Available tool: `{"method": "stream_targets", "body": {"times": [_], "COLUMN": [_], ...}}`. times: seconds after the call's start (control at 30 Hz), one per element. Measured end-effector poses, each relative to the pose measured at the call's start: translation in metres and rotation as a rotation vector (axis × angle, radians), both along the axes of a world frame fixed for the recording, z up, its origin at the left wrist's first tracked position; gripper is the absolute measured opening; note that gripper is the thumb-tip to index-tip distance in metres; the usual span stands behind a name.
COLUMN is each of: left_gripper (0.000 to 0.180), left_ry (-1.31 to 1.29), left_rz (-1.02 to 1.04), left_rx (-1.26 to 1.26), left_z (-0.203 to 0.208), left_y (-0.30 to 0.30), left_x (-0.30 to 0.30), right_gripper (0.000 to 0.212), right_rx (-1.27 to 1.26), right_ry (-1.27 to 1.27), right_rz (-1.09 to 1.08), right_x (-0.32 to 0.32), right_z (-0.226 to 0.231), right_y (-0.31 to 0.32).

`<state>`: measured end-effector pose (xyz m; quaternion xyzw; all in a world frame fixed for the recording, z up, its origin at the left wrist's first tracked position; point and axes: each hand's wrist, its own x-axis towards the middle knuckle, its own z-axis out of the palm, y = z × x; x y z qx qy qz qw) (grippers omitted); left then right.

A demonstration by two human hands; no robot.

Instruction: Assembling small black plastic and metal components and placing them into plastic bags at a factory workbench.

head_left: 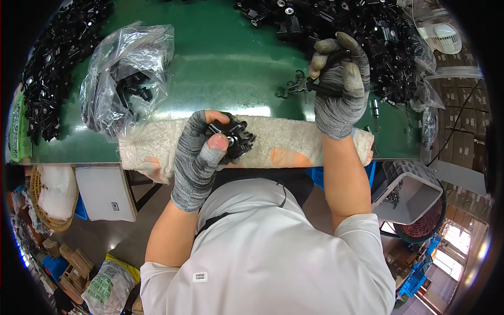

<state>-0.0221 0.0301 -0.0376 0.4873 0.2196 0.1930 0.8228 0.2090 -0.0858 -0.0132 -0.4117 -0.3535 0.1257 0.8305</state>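
Observation:
My left hand (195, 161), in a grey knit glove with bare thumb and fingertip, is closed on a cluster of black parts (240, 140) with shiny metal pins, held over the table's front edge. My right hand (341, 94), in a grey glove with dirty fingertips, is raised over the right side of the table with fingers curled. Between them shows a dark, black part (326, 88); its kind cannot be made out. Left of it, small black hooked pieces (294, 85) lie on the green table (220, 68).
A pale towel (262, 142) lines the table's front edge. Black parts are heaped at the far right (391, 68) and far left (47, 89). A clear plastic bag (126, 79) holds black pieces. Metal pins and springs (376, 115) lie right. A grey bin (407, 191) stands below.

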Motion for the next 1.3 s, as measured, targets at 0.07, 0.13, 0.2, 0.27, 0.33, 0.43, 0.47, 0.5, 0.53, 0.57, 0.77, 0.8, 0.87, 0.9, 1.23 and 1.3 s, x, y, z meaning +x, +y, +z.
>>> {"method": "stream_targets", "body": {"times": [0.07, 0.13, 0.2, 0.27, 0.33, 0.43, 0.47, 0.5, 0.53, 0.57, 0.77, 0.8, 0.87, 0.9, 1.23, 1.3], "left_gripper": [0.058, 0.059, 0.059, 0.060, 0.060, 0.061, 0.061, 0.061, 0.061, 0.061, 0.062, 0.061, 0.061, 0.060, 0.060, 0.059], "left_ry": [-0.009, -0.005, -0.009, -0.015, -0.014, -0.005, -0.004, -0.003, -0.001, 0.001, -0.012, -0.008, -0.005, -0.011, -0.010, -0.005], "left_rz": [0.007, -0.014, -0.016, -0.009, -0.003, -0.004, -0.005, -0.005, -0.006, -0.008, -0.036, -0.028, -0.026, -0.027, -0.028, -0.031], "left_rx": [0.014, 0.010, 0.006, -0.001, 0.015, -0.004, -0.006, -0.007, -0.006, -0.006, 0.009, 0.009, 0.009, -0.002, 0.026, 0.017], "left_z": [-0.001, 0.000, 0.000, 0.001, 0.003, 0.006, 0.007, 0.007, 0.007, 0.006, 0.003, 0.002, 0.002, 0.003, 0.000, 0.003], "left_y": [0.000, 0.002, 0.003, 0.002, 0.001, 0.001, 0.000, 0.000, 0.001, 0.001, 0.003, 0.002, 0.002, 0.002, 0.004, 0.004], "left_x": [0.000, 0.000, 0.001, 0.001, 0.001, 0.001, 0.001, 0.001, 0.001, 0.000, -0.001, -0.001, -0.001, -0.001, -0.001, -0.002], "right_gripper": [0.047, 0.048, 0.049, 0.052, 0.055, 0.062, 0.065, 0.065, 0.066, 0.068, 0.069, 0.069, 0.070, 0.070, 0.075, 0.077], "right_rx": [-0.013, -0.010, -0.008, -0.047, -0.081, -0.140, -0.165, -0.167, -0.184, -0.200, -0.295, -0.294, -0.370, -0.370, -0.222, -0.224], "right_ry": [-0.047, -0.074, -0.102, -0.190, -0.203, -0.238, -0.260, -0.258, -0.231, -0.204, -0.208, -0.206, -0.175, -0.175, -0.179, -0.179], "right_rz": [0.002, 0.013, 0.026, 0.024, 0.037, 0.086, 0.122, 0.122, 0.177, 0.232, 0.463, 0.462, 0.530, 0.527, 0.494, 0.515], "right_x": [0.001, 0.002, 0.002, 0.000, -0.004, 0.000, 0.002, 0.004, 0.006, 0.009, 0.022, 0.024, 0.026, 0.026, 0.025, 0.026], "right_z": [-0.003, -0.004, -0.005, -0.005, -0.003, 0.001, 0.003, 0.005, 0.006, 0.008, 0.018, 0.019, 0.022, 0.022, 0.013, 0.012], "right_y": [0.001, -0.001, -0.004, -0.011, -0.018, -0.022, -0.022, -0.020, -0.019, -0.017, -0.007, -0.006, -0.005, -0.005, -0.023, -0.023]}}
